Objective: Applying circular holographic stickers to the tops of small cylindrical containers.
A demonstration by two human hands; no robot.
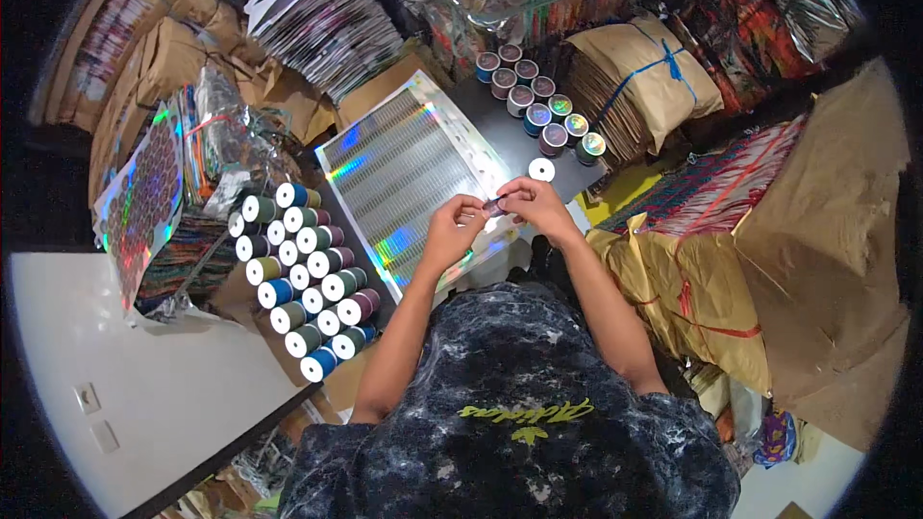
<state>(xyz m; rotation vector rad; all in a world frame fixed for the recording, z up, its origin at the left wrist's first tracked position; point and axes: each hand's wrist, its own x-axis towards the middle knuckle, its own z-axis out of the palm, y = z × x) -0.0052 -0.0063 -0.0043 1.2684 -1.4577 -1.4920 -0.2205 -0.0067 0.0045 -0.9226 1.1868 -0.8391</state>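
My left hand point(456, 229) and my right hand point(539, 207) meet over the right edge of a holographic sticker sheet point(411, 173). Between their fingertips they pinch a small dark, shiny piece point(495, 207); too little of it shows to tell what it is. Just beyond my right hand, a thread spool point(541, 170) shows its plain white end with a centre hole. Farther back on the dark board point(497, 119) stand several thread spools point(538, 115) with round shiny stickers on their upper ends. Silvery rows of small labels cover the sheet under my hands.
Left of the sheet, several thread spools point(310, 274) in green, blue, maroon and olive show white ends. A sheet of round holographic stickers point(144, 209) leans beside stacked packs. Paper-wrapped bundles point(642, 72) and a tied brown parcel point(692, 295) crowd the right side.
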